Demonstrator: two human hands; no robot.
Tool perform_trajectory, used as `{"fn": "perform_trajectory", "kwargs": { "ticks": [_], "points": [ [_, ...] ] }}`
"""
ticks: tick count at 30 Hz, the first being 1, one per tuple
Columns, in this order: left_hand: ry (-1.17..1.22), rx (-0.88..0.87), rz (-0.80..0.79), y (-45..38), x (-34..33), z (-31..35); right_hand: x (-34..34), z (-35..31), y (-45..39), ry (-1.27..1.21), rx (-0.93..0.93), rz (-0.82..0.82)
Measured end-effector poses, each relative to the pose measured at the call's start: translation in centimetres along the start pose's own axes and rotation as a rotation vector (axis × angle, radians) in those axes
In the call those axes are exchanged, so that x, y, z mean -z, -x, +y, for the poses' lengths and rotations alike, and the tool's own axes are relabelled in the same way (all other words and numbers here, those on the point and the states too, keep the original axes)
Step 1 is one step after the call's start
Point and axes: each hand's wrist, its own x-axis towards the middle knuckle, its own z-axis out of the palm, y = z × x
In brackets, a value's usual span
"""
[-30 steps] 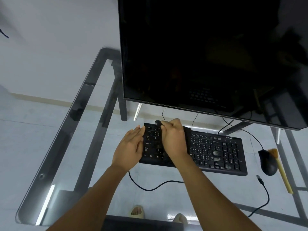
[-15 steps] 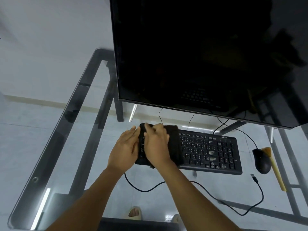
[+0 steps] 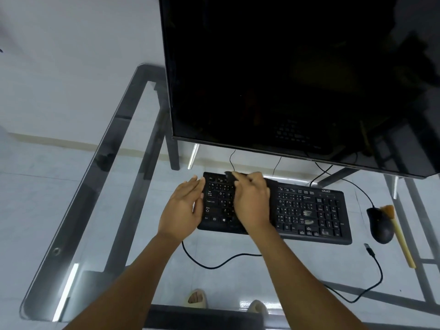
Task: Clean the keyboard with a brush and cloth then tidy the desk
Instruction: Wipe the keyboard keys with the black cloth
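— What is the right hand (image 3: 252,202) doing?
— Pressing a black cloth (image 3: 267,186) onto the keyboard (image 3: 309,210), fingers curled over it.
— And the left hand (image 3: 182,210)?
— Lying flat, fingers straight, steadying the keyboard's end. The brush (image 3: 400,234) is lying well right, beside the mouse (image 3: 379,225).

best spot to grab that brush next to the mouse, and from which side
Grip the brush by its bare wooden handle, near the middle, coming from the right. The bristle head lies against the mouse on its left, while the handle runs clear toward the desk's near edge.
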Motion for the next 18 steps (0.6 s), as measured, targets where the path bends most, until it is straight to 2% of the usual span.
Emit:
{"fn": "perform_trajectory", "kwargs": {
  "ticks": [2,4,6,9,11,14,15,16,18],
  "points": [
    [0.0,-0.012,0.005,0.0,-0.1,-0.1,-0.1,-1.7,1.2,0.02,-0.016,-0.069],
    [-0.002,-0.017,-0.002,0.2,-0.1,-0.3,-1.0,-3.9,3.8,0.065,0.183,-0.197],
    [0.002,-0.033,-0.015,0.1,0.0,-0.2,-0.8,-2.9,4.7,0.055,0.297,-0.22],
    [0.004,-0.07,-0.002,-0.1,0.3,0.2,0.4,1.5,3.4,0.005,0.109,-0.069],
    [0.008,-0.073,0.014,-0.2,0.4,0.3,0.8,1.6,4.1,-0.01,0.064,-0.064],
    [0.026,-0.08,0.01,0.0,0.1,0.2,0.4,-0.7,6.8,0.041,0.411,-0.24],
    [0.041,-0.065,0.002,0.0,0.1,0.2,0.6,-0.4,6.9,0.058,0.475,-0.272],
    [0.059,-0.045,0.004,-0.1,0.1,0.2,1.1,0.4,6.3,0.061,0.455,-0.268],
    [0.047,-0.021,0.028,-0.5,0.2,0.4,2.1,3.2,4.9,0.061,0.263,-0.125]
  ]
}}
